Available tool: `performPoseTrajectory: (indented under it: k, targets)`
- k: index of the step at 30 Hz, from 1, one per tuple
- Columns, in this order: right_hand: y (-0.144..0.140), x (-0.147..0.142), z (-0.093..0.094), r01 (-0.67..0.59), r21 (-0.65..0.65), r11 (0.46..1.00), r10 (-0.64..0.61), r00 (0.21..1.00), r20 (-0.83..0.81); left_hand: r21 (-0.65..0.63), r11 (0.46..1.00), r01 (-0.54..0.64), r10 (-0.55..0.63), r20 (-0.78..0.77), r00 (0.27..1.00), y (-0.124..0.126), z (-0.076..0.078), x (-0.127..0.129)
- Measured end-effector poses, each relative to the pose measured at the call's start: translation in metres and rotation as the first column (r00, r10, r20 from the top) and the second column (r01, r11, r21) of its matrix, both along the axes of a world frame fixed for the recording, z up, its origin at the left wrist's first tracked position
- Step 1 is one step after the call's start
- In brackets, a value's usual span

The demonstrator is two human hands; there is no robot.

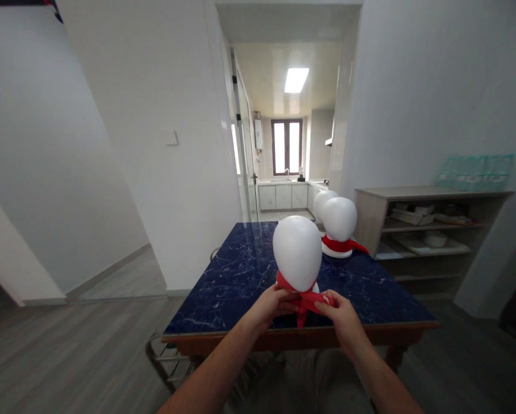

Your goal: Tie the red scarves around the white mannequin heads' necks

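Note:
A smooth white mannequin head (pixel 297 252) stands near the front edge of the table. Around its neck goes a red scarf (pixel 310 301), its ends hanging toward me. My left hand (pixel 277 301) grips the scarf at the left of the neck, fingers curled around the cloth. On the right, my right hand (pixel 333 307) pinches an end of the scarf between thumb and fingers. Part of the cloth is hidden behind my fingers.
Behind, on the blue marbled table (pixel 240 270), stand a second white mannequin head (pixel 339 218) with a red scarf and another white head (pixel 324 202). A shelf unit (pixel 430 192) at the right carries packed bottles (pixel 477 172). A metal-framed stool (pixel 165 359) is at the lower left.

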State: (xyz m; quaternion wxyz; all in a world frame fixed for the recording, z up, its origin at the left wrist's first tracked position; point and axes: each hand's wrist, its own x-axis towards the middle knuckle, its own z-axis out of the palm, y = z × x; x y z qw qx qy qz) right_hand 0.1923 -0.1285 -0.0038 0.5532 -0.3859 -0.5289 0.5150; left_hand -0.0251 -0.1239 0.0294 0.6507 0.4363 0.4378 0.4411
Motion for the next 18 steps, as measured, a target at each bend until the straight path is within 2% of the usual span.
performPoseTrajectory:
  k: [2, 5, 8, 11, 13, 14, 16, 18]
  targets:
    - [0.001, 0.002, 0.005, -0.048, -0.020, 0.999, 0.048, 0.998, -0.039, 0.007, 1.000, 0.001, 0.000, -0.009, 1.000, -0.001, 0.001, 0.001]
    - [0.003, 0.011, 0.016, -0.187, -0.092, 0.978, 0.182, 0.982, -0.058, 0.002, 1.000, 0.010, -0.010, 0.013, 1.000, -0.005, 0.003, 0.001]
    - [0.009, 0.030, 0.030, -0.296, -0.165, 0.941, 0.314, 0.945, 0.093, -0.007, 1.000, 0.018, -0.017, 0.063, 0.998, -0.006, 0.003, -0.005]
    - [0.017, 0.051, 0.044, -0.296, -0.177, 0.939, 0.340, 0.880, 0.332, 0.068, 0.988, -0.137, 0.138, -0.005, 0.990, -0.002, -0.003, -0.016]
    - [0.023, 0.062, 0.052, -0.288, -0.138, 0.948, 0.319, 0.828, 0.460, 0.223, 0.938, -0.266, 0.304, -0.159, 0.939, 0.001, -0.010, -0.024]
    - [0.026, 0.066, 0.054, -0.288, -0.111, 0.951, 0.304, 0.809, 0.503, 0.318, 0.905, -0.283, 0.367, -0.243, 0.898, 0.002, -0.013, -0.027]
    - [0.032, 0.069, 0.056, -0.289, -0.050, 0.956, 0.267, 0.786, 0.558, 0.470, 0.861, -0.193, 0.395, -0.381, 0.836, 0.002, -0.018, -0.030]
    - [0.038, 0.067, 0.054, -0.299, 0.014, 0.954, 0.237, 0.782, 0.576, 0.535, 0.844, -0.035, 0.333, -0.471, 0.817, 0.000, -0.021, -0.029]
